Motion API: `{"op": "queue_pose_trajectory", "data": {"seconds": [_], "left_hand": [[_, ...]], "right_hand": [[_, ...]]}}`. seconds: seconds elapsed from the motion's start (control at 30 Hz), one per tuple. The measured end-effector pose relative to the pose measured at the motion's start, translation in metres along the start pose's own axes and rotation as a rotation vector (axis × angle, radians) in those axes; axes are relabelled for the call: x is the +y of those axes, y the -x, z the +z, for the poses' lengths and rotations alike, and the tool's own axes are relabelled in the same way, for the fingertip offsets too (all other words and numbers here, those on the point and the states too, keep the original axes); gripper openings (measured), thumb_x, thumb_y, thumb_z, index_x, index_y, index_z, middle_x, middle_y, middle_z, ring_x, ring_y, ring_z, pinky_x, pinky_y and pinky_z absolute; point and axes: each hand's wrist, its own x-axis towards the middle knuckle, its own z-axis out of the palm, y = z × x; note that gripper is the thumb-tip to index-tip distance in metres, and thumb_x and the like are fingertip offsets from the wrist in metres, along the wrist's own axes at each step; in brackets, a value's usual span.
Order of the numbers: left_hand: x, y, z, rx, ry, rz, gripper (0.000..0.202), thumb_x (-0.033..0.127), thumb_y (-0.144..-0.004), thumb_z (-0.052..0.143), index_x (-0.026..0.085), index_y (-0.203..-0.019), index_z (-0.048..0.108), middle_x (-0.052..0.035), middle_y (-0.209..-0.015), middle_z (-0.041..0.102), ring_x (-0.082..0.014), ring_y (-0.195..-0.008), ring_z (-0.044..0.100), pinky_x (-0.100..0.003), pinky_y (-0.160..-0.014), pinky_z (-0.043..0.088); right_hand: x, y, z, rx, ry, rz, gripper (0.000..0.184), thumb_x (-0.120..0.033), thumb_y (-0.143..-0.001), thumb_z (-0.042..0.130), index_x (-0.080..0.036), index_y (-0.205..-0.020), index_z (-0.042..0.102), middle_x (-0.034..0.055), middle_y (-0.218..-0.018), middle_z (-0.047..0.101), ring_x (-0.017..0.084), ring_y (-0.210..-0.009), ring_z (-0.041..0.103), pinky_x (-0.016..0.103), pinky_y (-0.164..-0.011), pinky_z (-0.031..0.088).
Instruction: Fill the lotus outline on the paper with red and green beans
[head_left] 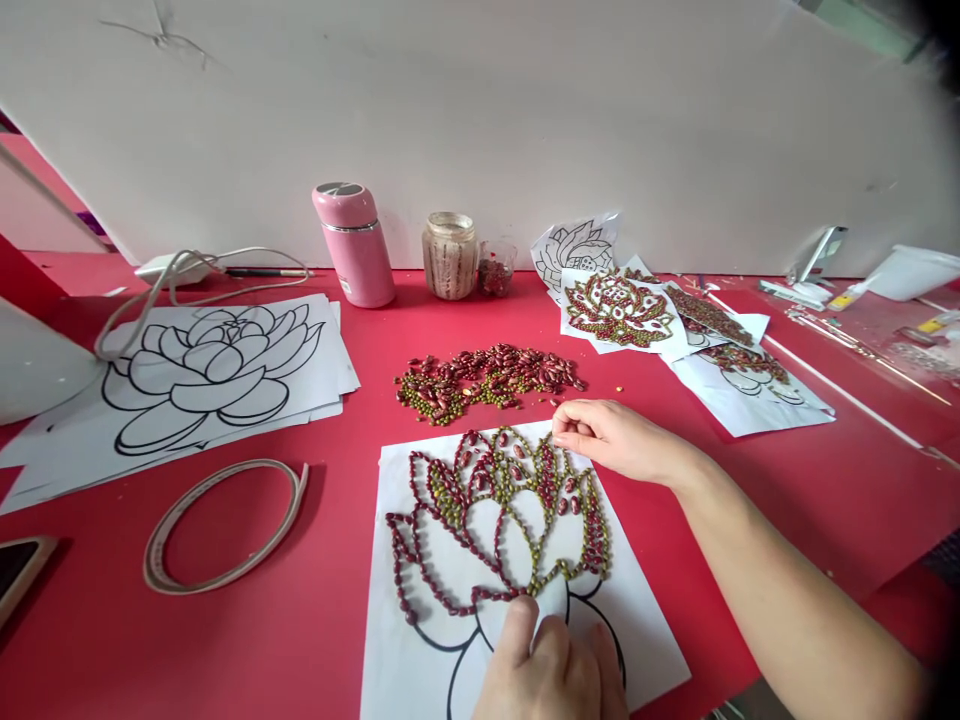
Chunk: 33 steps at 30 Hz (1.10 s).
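A white sheet (645, 640) with a lotus outline lies before me on the red table (337, 620). Much of the outline is covered with red beans and green mung beans (499, 500). My left hand (551, 665) rests on the lower part of the sheet, fingers curled, its fingertips pressing at the bottom edge of the bean pattern. My right hand (615, 438) reaches to the sheet's top right corner, fingers pinched together near the upper petals; what it pinches is too small to make out. A loose pile of red and green beans (484, 378) lies just beyond the sheet.
A stack of blank lotus printouts (217, 365) lies at left, with a tape ring (225, 525) beneath it. A pink flask (354, 243), a jar (450, 255) and a small cup (496, 268) stand by the wall. Finished bean pictures (622, 310) lie at back right.
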Motion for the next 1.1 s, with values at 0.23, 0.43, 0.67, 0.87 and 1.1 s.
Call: {"op": "queue_pose_trajectory", "data": {"seconds": [0.23,0.43,0.67,0.87,1.1], "left_hand": [[0.006,0.005,0.008,0.039,0.010,-0.055,0.016,0.012,-0.077,0.049,0.016,-0.062,0.052,0.0055,-0.041,0.036,-0.0087,-0.042,0.035,-0.032,-0.063,0.033],[0.011,0.009,0.012,0.020,-0.004,-0.077,0.023,0.012,-0.077,0.049,0.016,-0.055,0.046,0.0055,-0.040,0.034,-0.0085,-0.042,0.034,-0.031,-0.060,0.031],[0.009,0.009,0.011,0.009,-0.006,-0.042,0.015,0.015,-0.076,0.053,0.016,-0.062,0.050,0.0060,-0.042,0.035,-0.0083,-0.043,0.034,-0.032,-0.062,0.032],[0.005,0.006,0.006,0.023,0.030,-0.041,0.021,0.008,-0.075,0.049,0.017,-0.056,0.047,0.0050,-0.042,0.035,-0.0091,-0.044,0.033,-0.031,-0.058,0.031],[-0.004,0.010,0.000,-0.111,0.057,0.065,0.014,0.006,-0.072,0.052,0.017,-0.064,0.051,0.0053,-0.046,0.040,-0.0103,-0.047,0.035,-0.031,-0.063,0.033]], "right_hand": [[-0.001,0.000,0.000,-0.023,0.016,0.006,0.014,-0.028,-0.080,0.048,-0.018,-0.071,0.052,-0.0026,-0.062,0.051,0.008,-0.054,0.042,0.020,-0.051,0.031],[-0.002,-0.002,0.000,-0.009,0.019,0.028,0.013,-0.028,-0.078,0.049,-0.018,-0.070,0.054,-0.0029,-0.059,0.051,0.009,-0.053,0.043,0.020,-0.049,0.031],[0.005,-0.005,0.005,0.051,-0.074,0.073,0.008,-0.026,-0.073,0.055,-0.018,-0.074,0.055,-0.0033,-0.059,0.051,0.009,-0.053,0.045,0.020,-0.049,0.033],[0.014,-0.009,0.010,0.099,-0.143,0.093,0.015,-0.028,-0.068,0.060,-0.018,-0.072,0.050,-0.0031,-0.063,0.052,0.009,-0.057,0.048,0.021,-0.052,0.036],[0.016,-0.007,0.009,0.144,-0.242,0.103,0.018,-0.033,-0.071,0.059,-0.018,-0.074,0.049,-0.0045,-0.062,0.047,0.009,-0.057,0.044,0.020,-0.052,0.034]]}}
